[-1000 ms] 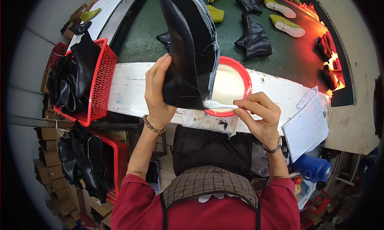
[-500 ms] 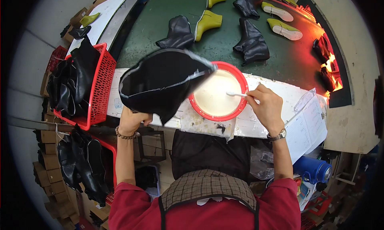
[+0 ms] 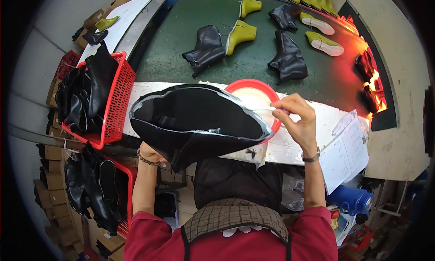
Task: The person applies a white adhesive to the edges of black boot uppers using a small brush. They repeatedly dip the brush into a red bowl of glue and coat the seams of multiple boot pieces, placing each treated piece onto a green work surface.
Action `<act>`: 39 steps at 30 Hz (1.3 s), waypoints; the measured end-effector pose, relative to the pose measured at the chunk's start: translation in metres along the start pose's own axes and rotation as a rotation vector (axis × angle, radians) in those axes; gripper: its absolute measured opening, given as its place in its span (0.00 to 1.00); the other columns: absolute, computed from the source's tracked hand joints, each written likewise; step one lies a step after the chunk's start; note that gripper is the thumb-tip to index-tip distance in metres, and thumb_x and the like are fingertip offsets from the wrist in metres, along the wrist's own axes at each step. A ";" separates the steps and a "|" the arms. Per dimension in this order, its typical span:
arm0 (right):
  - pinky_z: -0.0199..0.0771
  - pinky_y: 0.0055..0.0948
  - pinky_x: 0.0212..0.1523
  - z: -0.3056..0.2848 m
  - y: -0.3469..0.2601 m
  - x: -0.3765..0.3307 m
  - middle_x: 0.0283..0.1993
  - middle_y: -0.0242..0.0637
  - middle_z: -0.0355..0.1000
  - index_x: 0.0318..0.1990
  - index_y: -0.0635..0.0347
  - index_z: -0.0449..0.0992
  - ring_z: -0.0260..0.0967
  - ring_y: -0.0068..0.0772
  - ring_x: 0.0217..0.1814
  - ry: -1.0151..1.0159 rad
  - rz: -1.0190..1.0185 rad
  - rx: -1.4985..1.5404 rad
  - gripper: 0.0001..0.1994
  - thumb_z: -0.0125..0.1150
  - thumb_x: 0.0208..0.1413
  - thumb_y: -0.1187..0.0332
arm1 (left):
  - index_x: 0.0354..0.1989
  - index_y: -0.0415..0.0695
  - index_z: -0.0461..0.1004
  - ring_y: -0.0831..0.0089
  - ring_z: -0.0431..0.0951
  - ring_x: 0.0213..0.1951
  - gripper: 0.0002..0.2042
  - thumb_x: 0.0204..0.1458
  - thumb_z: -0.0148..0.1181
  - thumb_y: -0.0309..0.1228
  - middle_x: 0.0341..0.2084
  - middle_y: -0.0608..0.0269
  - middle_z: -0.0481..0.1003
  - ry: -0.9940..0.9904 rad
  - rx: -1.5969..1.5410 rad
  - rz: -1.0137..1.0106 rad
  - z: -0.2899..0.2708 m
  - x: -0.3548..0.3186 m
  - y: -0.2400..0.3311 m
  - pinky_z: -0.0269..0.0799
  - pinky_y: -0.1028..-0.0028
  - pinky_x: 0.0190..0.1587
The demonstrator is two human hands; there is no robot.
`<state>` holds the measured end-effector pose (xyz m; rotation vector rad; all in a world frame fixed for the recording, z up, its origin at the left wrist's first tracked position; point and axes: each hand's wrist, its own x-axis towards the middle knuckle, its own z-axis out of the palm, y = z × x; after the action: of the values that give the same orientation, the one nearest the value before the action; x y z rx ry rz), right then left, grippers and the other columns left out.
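Observation:
A black leather boot upper (image 3: 195,147) hangs in front of me, its wide opening facing up and its edge lined with a white coating. From below, at its left end, my left hand (image 3: 150,153) grips it; most of the fingers are hidden under the leather. My right hand (image 3: 297,116) pinches a thin brush (image 3: 263,109), like a toothbrush, whose white head meets the far right part of the upper's edge. Behind that end stands a red bowl (image 3: 253,83) of creamy white liquid, partly covered by the upper.
Black boots (image 3: 287,57) and yellow-green shoes (image 3: 240,34) stand on a green conveyor belt (image 3: 181,18), near a glowing heater (image 3: 380,91). At left, a red basket (image 3: 113,102) holds black uppers. Papers (image 3: 344,152) lie on the right, above a blue jug (image 3: 351,200).
The boot upper has swung lower and nearer, its opening now spread toward the right hand and over part of the bowl. The brush has risen from the liquid to the upper's edge.

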<state>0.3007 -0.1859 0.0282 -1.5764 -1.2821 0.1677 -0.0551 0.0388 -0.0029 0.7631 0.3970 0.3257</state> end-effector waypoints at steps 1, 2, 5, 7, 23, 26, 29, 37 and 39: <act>0.67 0.24 0.38 0.003 0.000 -0.003 0.36 0.32 0.79 0.40 0.58 0.87 0.72 0.20 0.32 0.029 0.043 0.062 0.08 0.74 0.51 0.75 | 0.56 0.22 0.70 0.71 0.68 0.11 0.35 0.28 0.53 0.08 0.27 0.40 0.79 -0.015 0.004 -0.015 -0.001 0.000 0.000 0.55 0.74 0.11; 0.64 0.25 0.38 0.006 -0.001 -0.003 0.35 0.30 0.79 0.39 0.57 0.87 0.71 0.19 0.31 0.058 0.088 0.123 0.07 0.75 0.51 0.74 | 0.56 0.22 0.70 0.71 0.68 0.11 0.35 0.28 0.53 0.08 0.27 0.39 0.79 -0.035 0.012 -0.029 -0.002 0.002 0.000 0.55 0.74 0.11; 0.65 0.27 0.42 0.008 -0.007 0.017 0.36 0.32 0.80 0.40 0.58 0.87 0.72 0.24 0.35 -0.022 -0.081 -0.007 0.08 0.74 0.51 0.74 | 0.56 0.21 0.70 0.70 0.68 0.11 0.35 0.28 0.53 0.08 0.27 0.39 0.79 -0.101 0.029 -0.116 0.000 0.007 -0.009 0.56 0.74 0.11; 0.62 0.29 0.44 0.010 -0.014 0.031 0.35 0.32 0.80 0.40 0.58 0.87 0.73 0.26 0.37 -0.081 -0.136 -0.037 0.08 0.73 0.51 0.74 | 0.56 0.21 0.70 0.70 0.68 0.11 0.34 0.29 0.53 0.08 0.27 0.39 0.79 -0.143 0.053 -0.160 0.003 0.009 -0.014 0.56 0.74 0.10; 0.54 0.30 0.46 0.003 -0.030 0.062 0.34 0.23 0.78 0.38 0.49 0.88 0.69 0.21 0.36 -0.237 -0.380 -0.176 0.08 0.77 0.50 0.66 | 0.52 0.19 0.71 0.71 0.68 0.09 0.29 0.32 0.55 0.10 0.20 0.41 0.76 -0.247 0.024 -0.505 0.063 0.027 -0.014 0.56 0.75 0.09; 0.54 0.30 0.45 0.017 -0.035 0.075 0.35 0.23 0.78 0.37 0.48 0.87 0.68 0.21 0.36 -0.221 -0.437 -0.118 0.07 0.77 0.50 0.66 | 0.53 0.20 0.71 0.72 0.67 0.09 0.30 0.33 0.54 0.09 0.21 0.41 0.77 -0.352 0.055 -0.546 0.066 0.035 -0.021 0.56 0.75 0.09; 0.56 0.31 0.47 0.015 -0.027 0.073 0.35 0.24 0.77 0.38 0.48 0.88 0.69 0.23 0.38 -0.180 -0.411 -0.063 0.09 0.78 0.47 0.67 | 0.55 0.22 0.70 0.73 0.66 0.09 0.31 0.32 0.53 0.09 0.22 0.44 0.76 -0.388 0.010 -0.444 0.045 0.026 -0.021 0.54 0.75 0.09; 0.64 0.31 0.51 0.012 0.016 0.017 0.37 0.29 0.79 0.38 0.52 0.88 0.73 0.28 0.42 -0.050 -0.134 0.045 0.12 0.80 0.42 0.70 | 0.59 0.21 0.68 0.71 0.67 0.11 0.34 0.34 0.57 0.08 0.36 0.33 0.79 -0.258 -0.100 -0.150 -0.007 0.007 -0.026 0.52 0.75 0.09; 0.66 0.31 0.49 0.011 0.020 0.008 0.37 0.30 0.79 0.38 0.54 0.88 0.73 0.29 0.41 -0.052 -0.134 0.020 0.11 0.78 0.44 0.72 | 0.60 0.22 0.67 0.71 0.68 0.11 0.35 0.34 0.59 0.09 0.39 0.32 0.79 -0.249 -0.143 -0.102 -0.008 0.004 -0.020 0.53 0.75 0.09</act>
<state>0.3091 -0.1700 0.0120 -1.4727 -1.4172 0.1369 -0.0527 0.0322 -0.0233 0.6322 0.1751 0.1591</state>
